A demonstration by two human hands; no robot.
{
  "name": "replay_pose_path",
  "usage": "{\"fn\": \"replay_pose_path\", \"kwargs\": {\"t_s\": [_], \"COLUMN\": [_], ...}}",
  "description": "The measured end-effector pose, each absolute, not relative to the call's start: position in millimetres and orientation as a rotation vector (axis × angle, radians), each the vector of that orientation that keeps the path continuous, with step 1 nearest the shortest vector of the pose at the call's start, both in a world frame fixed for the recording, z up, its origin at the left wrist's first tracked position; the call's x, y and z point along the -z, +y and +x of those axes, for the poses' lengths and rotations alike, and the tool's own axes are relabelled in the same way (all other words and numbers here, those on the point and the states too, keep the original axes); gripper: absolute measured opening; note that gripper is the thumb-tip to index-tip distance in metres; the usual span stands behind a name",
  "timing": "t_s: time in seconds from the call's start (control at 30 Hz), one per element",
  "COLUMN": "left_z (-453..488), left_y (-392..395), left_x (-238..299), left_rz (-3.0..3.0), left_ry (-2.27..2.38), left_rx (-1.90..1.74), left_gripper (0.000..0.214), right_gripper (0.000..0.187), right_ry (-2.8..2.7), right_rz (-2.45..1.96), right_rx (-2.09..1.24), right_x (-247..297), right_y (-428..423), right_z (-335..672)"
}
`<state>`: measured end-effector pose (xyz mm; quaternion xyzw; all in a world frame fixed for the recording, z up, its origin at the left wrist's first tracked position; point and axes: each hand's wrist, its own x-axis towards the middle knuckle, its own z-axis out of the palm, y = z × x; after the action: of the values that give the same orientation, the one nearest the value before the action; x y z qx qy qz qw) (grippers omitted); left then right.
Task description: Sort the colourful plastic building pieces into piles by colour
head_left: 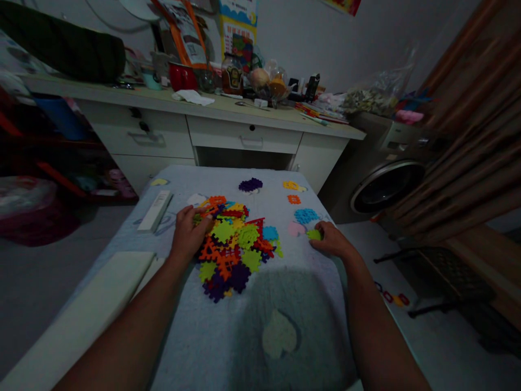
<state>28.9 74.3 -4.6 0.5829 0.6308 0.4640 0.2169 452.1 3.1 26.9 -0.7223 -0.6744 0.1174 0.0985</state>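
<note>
A mixed pile of gear-shaped plastic building pieces [223,232] in green, orange, purple, yellow, red and blue lies on the cloth-covered table [285,304]. At the pile's left edge, my left hand [190,231] has its thumb and fingers closed around a dull green gear piece [197,219]. My right hand [330,239] pinches a bright green gear piece [314,234] low over the table's right side. Just beyond it sits a group of blue pieces [306,216]. Farther back are an orange piece [293,200], yellow pieces [291,185] and a purple group [250,185].
A white box [155,210] rests on the table's left side, with a long pale board [118,282] nearer me. Behind stands a cluttered white desk [248,132]. To the right are a washing machine [382,179] and a low black stool [448,271].
</note>
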Motion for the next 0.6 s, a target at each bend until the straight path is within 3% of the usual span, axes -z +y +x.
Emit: {"fn": "replay_pose_path", "kwargs": {"t_s": [0.37,0.53,0.6], "left_z": [30,29,29], "left_y": [74,75,75], "left_x": [4,4,3], "left_rz": [1.582,1.569,1.554], "left_ry": [1.735,1.716,1.714], "left_rx": [-1.293,-1.336,-1.34], "left_gripper": [0.034,0.033,0.034], "right_gripper": [0.048,0.021,0.02], "right_ry": [-1.954,-2.07,-2.077], "right_rz": [-2.103,-1.73,-1.634], "right_rx": [-0.333,-0.457,-0.536], "right_x": [-48,-63,-60], "right_y": [6,26,37], "right_z": [440,373,345]}}
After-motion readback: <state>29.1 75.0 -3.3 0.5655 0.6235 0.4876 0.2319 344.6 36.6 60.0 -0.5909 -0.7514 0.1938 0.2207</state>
